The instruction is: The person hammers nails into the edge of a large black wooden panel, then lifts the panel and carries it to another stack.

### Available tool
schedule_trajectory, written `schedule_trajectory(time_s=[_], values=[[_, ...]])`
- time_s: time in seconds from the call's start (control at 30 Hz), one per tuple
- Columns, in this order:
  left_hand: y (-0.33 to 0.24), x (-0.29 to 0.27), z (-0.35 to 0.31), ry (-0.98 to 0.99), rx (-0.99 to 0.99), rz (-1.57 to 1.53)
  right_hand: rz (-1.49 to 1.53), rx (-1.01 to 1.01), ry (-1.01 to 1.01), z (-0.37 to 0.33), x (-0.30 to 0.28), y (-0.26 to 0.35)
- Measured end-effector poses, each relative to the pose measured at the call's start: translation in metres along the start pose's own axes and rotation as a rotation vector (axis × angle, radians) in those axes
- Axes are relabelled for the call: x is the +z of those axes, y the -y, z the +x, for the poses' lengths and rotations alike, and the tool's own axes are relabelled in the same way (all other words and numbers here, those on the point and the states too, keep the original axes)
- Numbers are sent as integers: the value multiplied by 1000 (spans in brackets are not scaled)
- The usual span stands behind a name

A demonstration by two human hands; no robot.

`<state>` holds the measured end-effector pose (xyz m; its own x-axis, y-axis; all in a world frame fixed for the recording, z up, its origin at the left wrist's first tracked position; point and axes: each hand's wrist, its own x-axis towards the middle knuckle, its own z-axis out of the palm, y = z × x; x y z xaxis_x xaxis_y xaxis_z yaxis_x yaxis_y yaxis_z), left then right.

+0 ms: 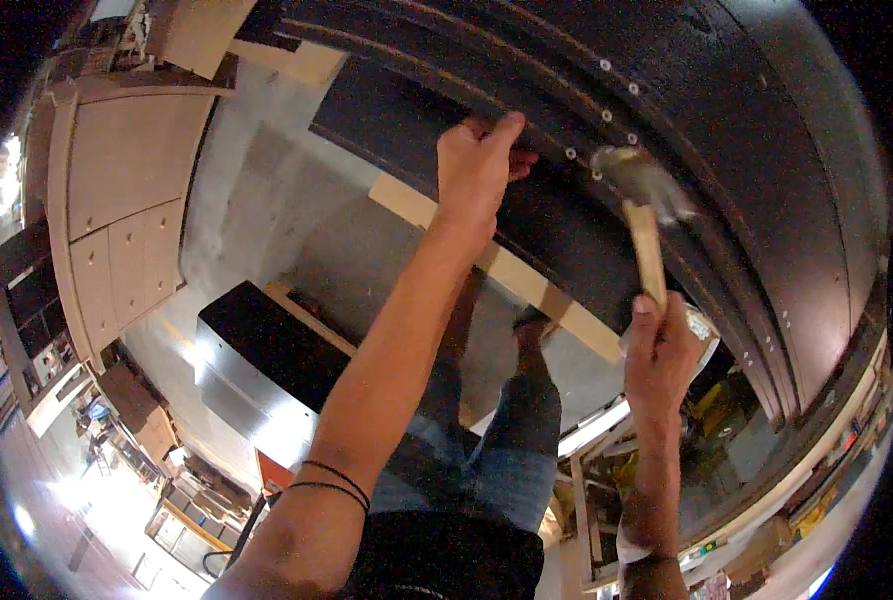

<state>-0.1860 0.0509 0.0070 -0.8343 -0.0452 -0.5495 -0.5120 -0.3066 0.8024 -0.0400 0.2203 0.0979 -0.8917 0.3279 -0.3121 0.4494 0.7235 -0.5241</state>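
Note:
In my right hand is a hammer, gripped low on its pale wooden handle. The hammer's head is smeared by motion beside the edges of several long dark boards. Small round white fittings sit in pairs along those edges. My left hand is closed at the edge of the nearest dark board, thumb on top and fingers curled below. Whether a small part is also between those fingers is hidden. Under the hands lies another dark panel, with a pale wood strip along its near side.
A black box-shaped piece stands on the grey floor to my left. Farther left is a light wood cabinet with doors. Wooden framing and a glossy dark surface are at lower right. My legs are close below the boards.

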Motion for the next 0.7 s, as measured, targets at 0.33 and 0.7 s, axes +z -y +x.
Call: schedule_trajectory(time_s=[0.33,0.7], values=[[0,0,1,-9,-34,45,-42,-71,-90,3,0,-12],[-2,0,-2,-6,-32,16,94,-67,-126,-8,-2,-12]])
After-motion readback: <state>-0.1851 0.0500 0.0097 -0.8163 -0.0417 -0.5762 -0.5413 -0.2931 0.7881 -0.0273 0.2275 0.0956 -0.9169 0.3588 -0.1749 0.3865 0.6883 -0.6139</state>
